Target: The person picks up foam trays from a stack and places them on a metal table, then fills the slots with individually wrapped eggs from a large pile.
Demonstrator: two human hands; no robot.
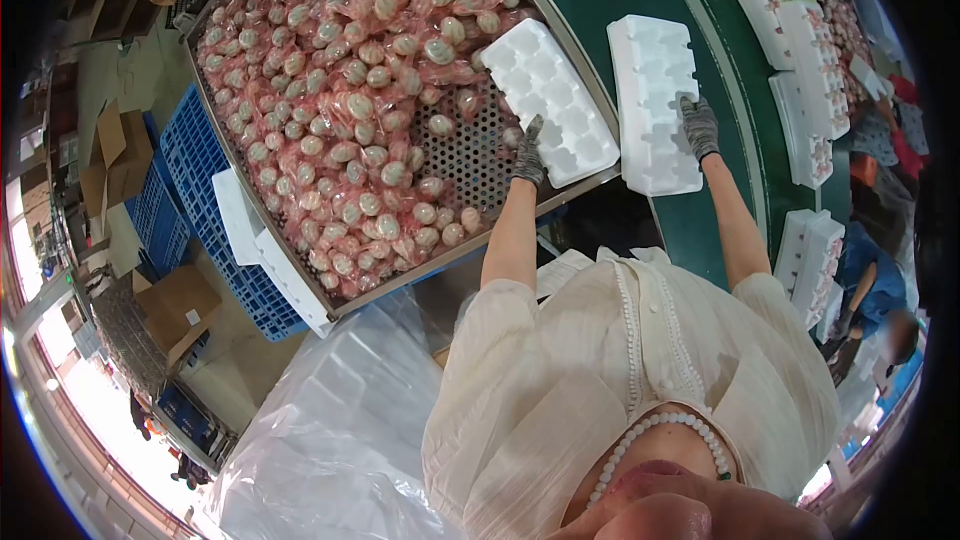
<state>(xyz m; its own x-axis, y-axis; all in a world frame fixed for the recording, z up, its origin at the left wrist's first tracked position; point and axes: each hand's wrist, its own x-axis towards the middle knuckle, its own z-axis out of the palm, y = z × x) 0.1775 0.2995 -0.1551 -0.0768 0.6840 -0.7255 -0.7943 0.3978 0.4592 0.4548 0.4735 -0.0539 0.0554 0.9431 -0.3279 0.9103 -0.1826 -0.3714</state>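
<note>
Cream blouse (660, 350); left fingers (532, 145), right fingers (696, 118) half-curled, gripping white trays (655, 70); green worktop (690, 240); perforated bin (465, 168); floor (240, 360) seemingly concrete.

Exposed perforated floor (462, 155), few loose eggs on it, leaves room between heaped plastic-wrapped eggs (340, 90) and foam tray (550, 100) under left hand (530, 152). Metal bin rim (415, 273) bars low entry. Second foam tray (655, 105) blocks near belt side; past right hand (700, 127), green belt (690, 240) open until loaded trays (822, 70).
</note>
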